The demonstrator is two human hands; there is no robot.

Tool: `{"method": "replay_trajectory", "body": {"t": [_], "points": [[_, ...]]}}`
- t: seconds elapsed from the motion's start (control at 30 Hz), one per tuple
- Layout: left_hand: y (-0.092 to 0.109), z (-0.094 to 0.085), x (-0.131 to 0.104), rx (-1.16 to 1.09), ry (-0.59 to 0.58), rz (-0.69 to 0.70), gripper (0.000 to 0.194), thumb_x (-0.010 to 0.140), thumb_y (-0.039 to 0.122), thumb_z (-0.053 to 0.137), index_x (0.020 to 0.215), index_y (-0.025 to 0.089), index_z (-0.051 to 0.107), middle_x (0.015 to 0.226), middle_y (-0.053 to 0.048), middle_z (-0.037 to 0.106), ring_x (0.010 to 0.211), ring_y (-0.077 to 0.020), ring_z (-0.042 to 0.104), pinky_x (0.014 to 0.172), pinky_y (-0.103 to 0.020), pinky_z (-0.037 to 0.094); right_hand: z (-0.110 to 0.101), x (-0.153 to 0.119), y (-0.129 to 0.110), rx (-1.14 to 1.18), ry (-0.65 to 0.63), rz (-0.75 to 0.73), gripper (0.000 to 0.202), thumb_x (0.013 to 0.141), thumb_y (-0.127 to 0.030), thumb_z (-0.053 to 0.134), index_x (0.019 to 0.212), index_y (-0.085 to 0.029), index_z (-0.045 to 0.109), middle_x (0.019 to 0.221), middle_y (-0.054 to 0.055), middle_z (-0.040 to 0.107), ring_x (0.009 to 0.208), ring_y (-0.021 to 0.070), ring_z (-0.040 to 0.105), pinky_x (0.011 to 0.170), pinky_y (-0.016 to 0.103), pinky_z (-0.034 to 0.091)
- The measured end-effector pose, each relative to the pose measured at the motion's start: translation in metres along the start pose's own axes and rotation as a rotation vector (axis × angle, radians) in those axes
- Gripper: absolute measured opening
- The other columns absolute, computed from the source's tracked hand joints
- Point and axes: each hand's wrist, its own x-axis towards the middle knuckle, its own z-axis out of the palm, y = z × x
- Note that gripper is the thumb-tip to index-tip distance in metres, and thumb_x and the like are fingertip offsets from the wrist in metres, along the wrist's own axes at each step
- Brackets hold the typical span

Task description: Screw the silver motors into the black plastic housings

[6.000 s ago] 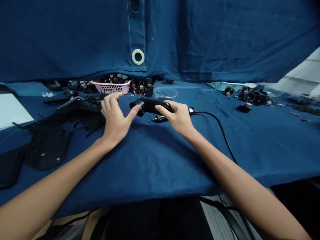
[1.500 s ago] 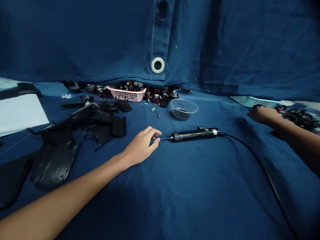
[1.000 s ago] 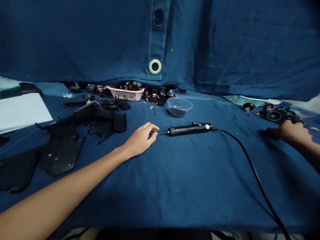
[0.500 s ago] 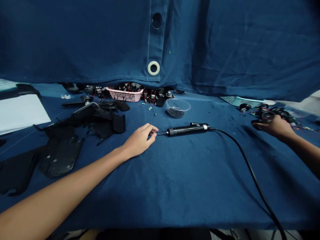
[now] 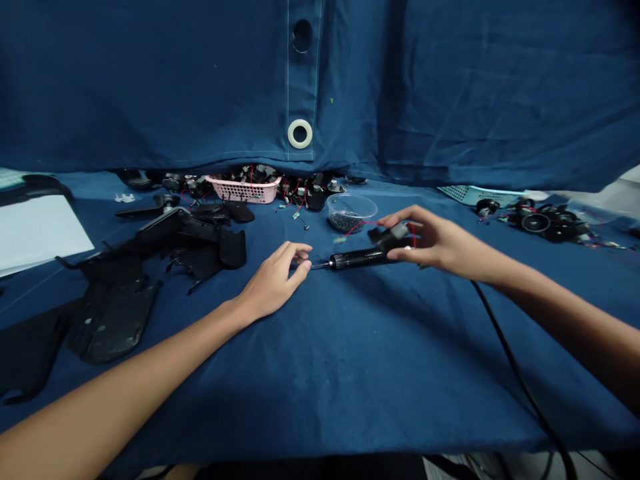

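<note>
My left hand (image 5: 275, 277) rests on the blue cloth with its fingers loosely curved and a gap between thumb and forefinger. Its thumb is right by the bit tip of a black electric screwdriver (image 5: 353, 259), which lies on the cloth. Above the screwdriver's body, my right hand (image 5: 435, 243) grips a small black part with red wires (image 5: 387, 237), slightly blurred by motion. A small green piece dangles at the wire's end. The part and the fingers hide the screwdriver's rear end. Just behind is a clear plastic tub (image 5: 353, 212) of small dark screws.
Black plastic shells (image 5: 113, 313) are heaped on the left, near white paper (image 5: 40, 230). A pink basket (image 5: 245, 190) of wired parts stands at the back. More black parts (image 5: 545, 222) lie at right by a teal basket (image 5: 480, 195). A blue curtain (image 5: 200, 87) hangs behind.
My right hand has come from the parts at the right to above the screwdriver, carrying the black part. My left hand has stayed by the bit tip. The view has shifted slightly.
</note>
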Motion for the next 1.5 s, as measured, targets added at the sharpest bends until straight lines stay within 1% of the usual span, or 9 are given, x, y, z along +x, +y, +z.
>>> {"method": "replay_trajectory", "body": {"t": [0.1,0.23,0.37,0.53,0.63,0.83,1.03,1.2,1.5], "points": [[0.004,0.001,-0.002,-0.104,0.008,-0.03,0.039,0.097,0.038,0.048,0.132,0.021,0.046,0.128,-0.008,0.055,0.117,-0.0192,0.056,0.102,-0.038,0.045,0.03,-0.008,-0.016,-0.05,-0.14,-0.065,0.047,0.079,-0.043,0.072,0.118,-0.024,0.053,0.13,0.008,0.057,0.107,0.0224,0.06,0.092,0.039,0.051],[0.008,0.003,-0.005,-0.113,-0.143,-0.025,0.048,0.094,0.04,0.055,0.137,0.023,0.042,0.131,-0.008,0.057,0.122,-0.0223,0.053,0.107,-0.042,0.041,0.053,-0.017,-0.027,-0.122,-0.269,-0.109,0.048,0.082,-0.037,0.069,0.124,-0.026,0.05,0.129,0.005,0.056,0.114,0.0214,0.056,0.094,0.036,0.049],[0.008,0.005,-0.005,0.072,-0.239,0.069,0.03,0.092,0.031,0.058,0.121,0.025,0.056,0.121,-0.005,0.062,0.115,-0.023,0.053,0.102,-0.043,0.04,0.063,-0.02,-0.025,-0.152,-0.333,-0.161,0.05,0.082,-0.028,0.067,0.127,-0.027,0.046,0.136,0.004,0.049,0.123,0.0193,0.05,0.101,0.033,0.046],[0.003,0.005,-0.002,0.189,-0.189,0.116,0.013,0.097,0.027,0.049,0.097,0.022,0.061,0.106,-0.002,0.063,0.102,-0.02,0.055,0.094,-0.04,0.04,0.072,-0.023,-0.014,-0.226,-0.387,-0.201,0.054,0.085,-0.022,0.061,0.134,-0.028,0.039,0.14,0.005,0.044,0.127,0.0207,0.048,0.108,0.037,0.043],[0.004,0.003,-0.001,0.165,-0.146,0.067,0.015,0.098,0.027,0.047,0.097,0.021,0.06,0.101,-0.001,0.064,0.098,-0.0192,0.057,0.089,-0.037,0.042,0.075,-0.025,-0.014,-0.28,-0.409,-0.178,0.06,0.087,-0.023,0.059,0.141,-0.028,0.034,0.144,0.007,0.04,0.128,0.0224,0.049,0.108,0.039,0.043],[0.011,-0.001,-0.002,0.139,-0.074,0.031,0.012,0.096,0.026,0.049,0.099,0.022,0.061,0.098,0.0,0.066,0.093,-0.0181,0.061,0.087,-0.035,0.045,0.072,-0.028,-0.016,-0.277,-0.374,-0.148,0.063,0.09,-0.046,0.058,0.144,-0.028,0.034,0.141,0.008,0.044,0.125,0.0242,0.051,0.105,0.04,0.044],[0.01,-0.005,-0.002,0.144,-0.036,0.039,0.012,0.094,0.025,0.051,0.1,0.023,0.061,0.097,0.0,0.067,0.09,-0.0175,0.062,0.085,-0.035,0.047,0.064,-0.032,-0.016,-0.289,-0.303,-0.08,0.041,0.093,-0.043,0.054,0.128,-0.024,0.05,0.11,0.007,0.06,0.096,0.0199,0.061,0.084,0.035,0.051],[0.012,-0.006,-0.003,0.114,-0.038,0.023,0.012,0.094,0.024,0.051,0.101,0.023,0.061,0.097,0.001,0.066,0.087,-0.0163,0.062,0.082,-0.032,0.047,0.059,-0.031,-0.019,-0.221,-0.164,-0.056,0.034,0.091,-0.041,0.058,0.119,-0.022,0.054,0.104,0.004,0.062,0.093,0.0164,0.06,0.085,0.032,0.048],[0.022,-0.004,-0.008,0.04,-0.028,0.074,0.014,0.095,0.024,0.051,0.104,0.021,0.06,0.099,0.0,0.065,0.092,-0.015,0.062,0.084,-0.028,0.048,0.063,-0.032,-0.036,0.122,-0.255,-0.01,0.031,0.09,-0.041,0.061,0.114,-0.023,0.057,0.092,0.001,0.065,0.085,0.0137,0.063,0.081,0.028,0.05]]}}
